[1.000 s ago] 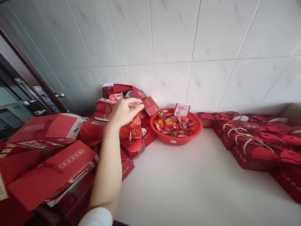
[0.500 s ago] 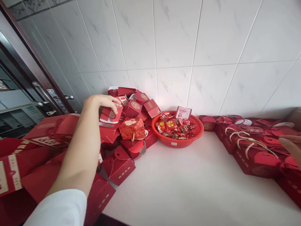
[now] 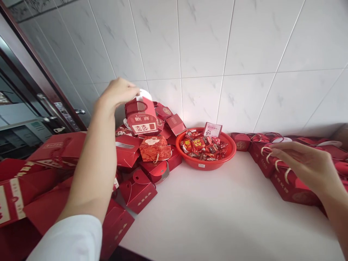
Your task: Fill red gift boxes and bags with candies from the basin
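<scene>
My left hand [image 3: 122,90] is closed on the top of a red gift box [image 3: 141,113] with a pale label on its lower side. That box hangs tilted above the heap of red gift boxes [image 3: 138,192] on the left. Over the row of red gift boxes [image 3: 295,188] on the right, my right hand [image 3: 307,163] hovers with its fingers stretched out and nothing seen in them. The pale rope handles [image 3: 277,165] show just beside its fingertips; whether it touches them I cannot tell.
A red plastic basket [image 3: 202,166] of wrapped candies [image 3: 198,145] stands against the tiled wall [image 3: 201,43], with a pink card [image 3: 212,129] upright in it. The white tabletop [image 3: 217,210] lies in front. A door with handles [image 3: 79,111] is at the left.
My left hand has lifted a gift box up off the heap. From the right edge my right hand has come in leftward over the row of boxes.
</scene>
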A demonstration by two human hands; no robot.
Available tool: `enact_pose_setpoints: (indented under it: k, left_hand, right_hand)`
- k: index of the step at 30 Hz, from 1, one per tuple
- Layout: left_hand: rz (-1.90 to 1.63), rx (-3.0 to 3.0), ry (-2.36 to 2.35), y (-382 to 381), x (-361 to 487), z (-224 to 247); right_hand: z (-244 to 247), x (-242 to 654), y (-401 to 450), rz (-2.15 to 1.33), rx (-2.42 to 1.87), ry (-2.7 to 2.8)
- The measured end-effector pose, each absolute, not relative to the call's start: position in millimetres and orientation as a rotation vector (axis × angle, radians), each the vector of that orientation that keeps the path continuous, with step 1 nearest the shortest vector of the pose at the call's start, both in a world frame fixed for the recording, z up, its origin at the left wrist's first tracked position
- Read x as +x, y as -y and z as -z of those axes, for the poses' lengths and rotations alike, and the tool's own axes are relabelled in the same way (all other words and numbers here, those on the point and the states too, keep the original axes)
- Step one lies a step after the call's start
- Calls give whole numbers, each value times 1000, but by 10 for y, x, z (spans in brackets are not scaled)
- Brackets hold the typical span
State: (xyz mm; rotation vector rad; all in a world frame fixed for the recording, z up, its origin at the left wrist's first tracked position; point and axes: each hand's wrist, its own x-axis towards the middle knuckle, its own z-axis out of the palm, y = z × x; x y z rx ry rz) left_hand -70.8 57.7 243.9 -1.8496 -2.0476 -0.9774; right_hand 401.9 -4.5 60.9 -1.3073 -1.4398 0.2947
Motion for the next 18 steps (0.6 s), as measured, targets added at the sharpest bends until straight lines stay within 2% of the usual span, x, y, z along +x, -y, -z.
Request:
enact_pose_setpoints:
  k: [5,11,14,18]
  left_hand:
    - [786,-2443,1660,-373,136,-2453]
    - [350,-3160,934,-402,909,-1800]
    - [376,-3222,742,-417,1087,-1454]
    - [453,-3220,774,-331,1149,-1191]
  right_hand:
    - [-891,3442,10,-528,-1097,1613]
    - [-834,2959,-159,-841,-773,1825]
    - [-627,2955,-229,-997,-723,1908]
    - [-419,3017,-195,-1135,-700,1876]
